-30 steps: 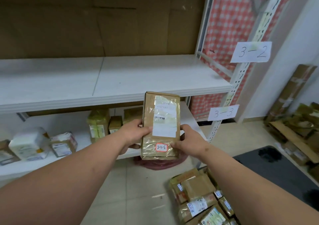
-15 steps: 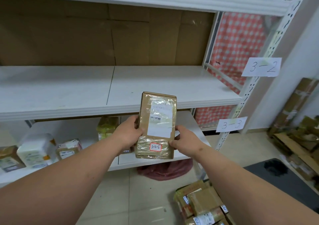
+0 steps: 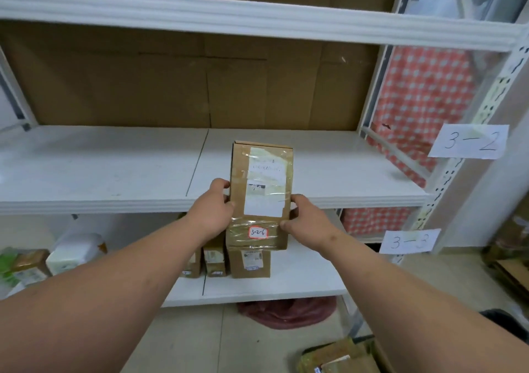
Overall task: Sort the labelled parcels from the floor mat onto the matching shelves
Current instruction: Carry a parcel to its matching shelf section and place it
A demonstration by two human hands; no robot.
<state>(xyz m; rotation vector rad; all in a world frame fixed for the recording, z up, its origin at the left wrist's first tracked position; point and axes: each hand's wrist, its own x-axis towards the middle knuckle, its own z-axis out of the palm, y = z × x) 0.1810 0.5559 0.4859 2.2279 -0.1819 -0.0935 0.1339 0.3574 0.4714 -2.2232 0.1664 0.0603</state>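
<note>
Your left hand (image 3: 210, 215) and right hand (image 3: 305, 221) both grip the brown parcel (image 3: 259, 198), one on each side, holding it up in front of the middle shelf (image 3: 114, 169). Its little red tag (image 3: 257, 232) reads 3-2-6, and the sign (image 3: 469, 141) on the post by this shelf says 3-2, so it looks like the right one. Next, push the parcel forward and set it down flat. The lower shelf (image 3: 286, 285), marked 3-3 (image 3: 409, 241), holds boxes (image 3: 249, 262). More parcels (image 3: 337, 355) wait on the floor.
</note>
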